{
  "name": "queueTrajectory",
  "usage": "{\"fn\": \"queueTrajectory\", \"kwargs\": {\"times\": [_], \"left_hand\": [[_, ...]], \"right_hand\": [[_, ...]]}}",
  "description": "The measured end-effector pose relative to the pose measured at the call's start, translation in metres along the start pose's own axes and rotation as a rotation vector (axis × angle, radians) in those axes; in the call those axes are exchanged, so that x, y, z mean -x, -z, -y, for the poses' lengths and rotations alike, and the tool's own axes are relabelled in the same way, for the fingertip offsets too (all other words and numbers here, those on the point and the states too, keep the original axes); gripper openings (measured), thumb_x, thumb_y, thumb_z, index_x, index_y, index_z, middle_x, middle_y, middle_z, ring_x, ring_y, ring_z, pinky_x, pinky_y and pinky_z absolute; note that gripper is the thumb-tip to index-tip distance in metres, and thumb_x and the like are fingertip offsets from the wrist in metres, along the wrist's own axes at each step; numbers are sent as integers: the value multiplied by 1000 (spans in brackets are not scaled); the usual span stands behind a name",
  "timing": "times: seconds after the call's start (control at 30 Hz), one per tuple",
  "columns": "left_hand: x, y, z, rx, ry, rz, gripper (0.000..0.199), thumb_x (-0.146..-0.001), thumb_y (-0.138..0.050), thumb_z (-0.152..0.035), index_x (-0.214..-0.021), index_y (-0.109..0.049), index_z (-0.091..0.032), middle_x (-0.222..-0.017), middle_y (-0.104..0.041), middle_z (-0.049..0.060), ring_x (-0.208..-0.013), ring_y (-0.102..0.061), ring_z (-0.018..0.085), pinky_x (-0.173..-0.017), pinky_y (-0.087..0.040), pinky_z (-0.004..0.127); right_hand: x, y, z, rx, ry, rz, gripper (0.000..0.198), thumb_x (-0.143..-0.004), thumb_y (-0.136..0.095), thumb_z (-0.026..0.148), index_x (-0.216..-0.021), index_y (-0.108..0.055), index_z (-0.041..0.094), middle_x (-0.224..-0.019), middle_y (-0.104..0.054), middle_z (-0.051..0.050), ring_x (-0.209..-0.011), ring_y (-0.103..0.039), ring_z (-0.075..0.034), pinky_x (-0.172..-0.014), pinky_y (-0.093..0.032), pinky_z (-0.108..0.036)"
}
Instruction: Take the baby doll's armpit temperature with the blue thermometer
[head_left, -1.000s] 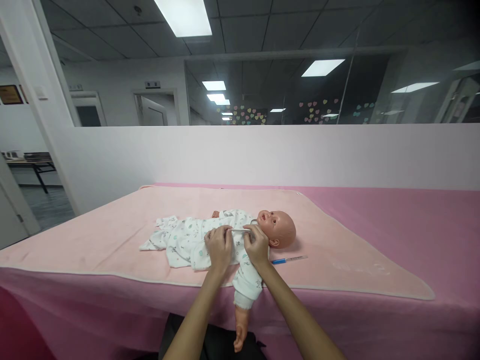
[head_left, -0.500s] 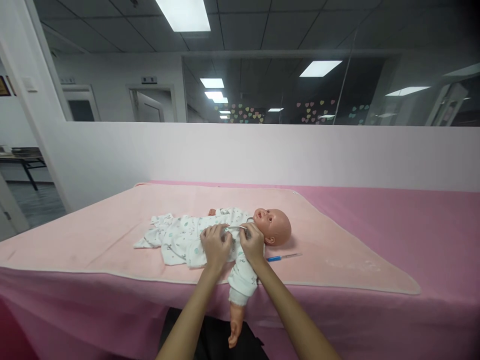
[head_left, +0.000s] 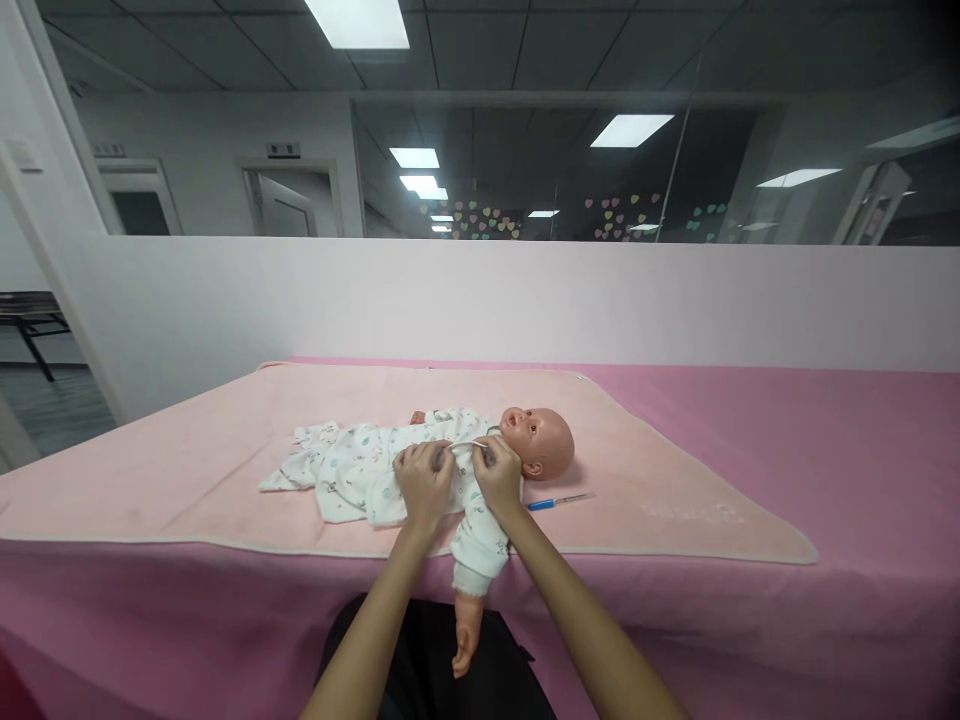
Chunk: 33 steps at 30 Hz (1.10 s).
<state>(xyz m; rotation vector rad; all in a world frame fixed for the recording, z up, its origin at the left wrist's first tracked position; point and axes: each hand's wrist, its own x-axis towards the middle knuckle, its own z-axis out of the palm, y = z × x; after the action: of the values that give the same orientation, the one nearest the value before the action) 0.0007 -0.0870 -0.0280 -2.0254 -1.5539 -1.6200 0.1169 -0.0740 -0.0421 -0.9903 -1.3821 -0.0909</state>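
Note:
A baby doll [head_left: 537, 444] lies on its back, head to the right, dressed in a white patterned garment [head_left: 360, 470]. One sleeved arm hangs over the near table edge, its hand [head_left: 465, 640] pointing down. Over the doll's chest, a thin white strip [head_left: 466, 444], which looks like a tie or edge of the garment, runs between my two hands. My left hand [head_left: 424, 482] is closed on its left end, and my right hand [head_left: 498, 474] pinches the right end close to the doll's chin. The fingertips are partly hidden behind the hands.
A blue-ended thermometer-like stick [head_left: 559, 502] lies beside the doll's head, just right of my right wrist. Under the doll is a peach blanket [head_left: 652, 510] over a pink tablecloth [head_left: 862, 480]. Behind the table stands a low white wall [head_left: 525, 305] with glass above.
The view has shifted slightly, so the whole scene sits a little higher and further left. Both hands keep their closed grip on the strip, which now bows upward slightly.

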Motion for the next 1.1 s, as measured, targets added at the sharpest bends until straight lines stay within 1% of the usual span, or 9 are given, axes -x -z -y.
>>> {"fn": "queueTrajectory", "kwargs": {"times": [0.2,0.5,0.73,0.9,1.0,1.1], "left_hand": [[1,0,-1,-29,-5,-17,14,-78,-47,-25,-78,-61,-23,-81,-66,0,-83,-55,18,-83,-30,36],[1,0,0,-27,-5,-26,18,-82,-47,-29,-88,-62,-24,-88,-65,2,-88,-54,20,-83,-31,36],[0,0,0,-35,4,-63,16,-83,-46,-29,-86,-61,-24,-88,-66,1,-88,-54,20,-84,-29,36],[-1,1,2,-15,46,-110,16,-83,-45,-27,-87,-60,-23,-88,-67,1,-87,-54,19,-85,-29,36],[0,4,5,-17,69,-111,17,-82,-44,-25,-86,-61,-23,-88,-67,1,-87,-54,20,-86,-29,38],[3,12,13,-24,156,-118,19,-80,-43,-22,-83,-62,-23,-85,-66,2,-86,-53,22,-86,-29,40]], "right_hand": [[0,0,1,-7,-11,2,17,-75,-43,15,-72,-60,18,-69,-60,-2,-67,-54,-15,-63,-42,-24],[0,3,5,-37,-54,3,18,-75,-44,15,-69,-60,18,-67,-60,-2,-64,-53,-14,-61,-41,-23],[1,5,6,-48,-67,-25,18,-74,-44,16,-64,-59,18,-62,-58,-1,-60,-52,-14,-59,-39,-23],[0,3,5,-59,-71,-35,18,-74,-44,16,-65,-59,17,-63,-58,-1,-61,-52,-14,-58,-40,-23],[0,3,4,-77,-78,-48,18,-74,-44,17,-65,-59,17,-62,-57,-1,-60,-52,-14,-58,-40,-23],[0,3,4,-88,-94,-51,18,-75,-43,17,-65,-59,17,-63,-57,-1,-60,-52,-14,-57,-39,-23]]}}
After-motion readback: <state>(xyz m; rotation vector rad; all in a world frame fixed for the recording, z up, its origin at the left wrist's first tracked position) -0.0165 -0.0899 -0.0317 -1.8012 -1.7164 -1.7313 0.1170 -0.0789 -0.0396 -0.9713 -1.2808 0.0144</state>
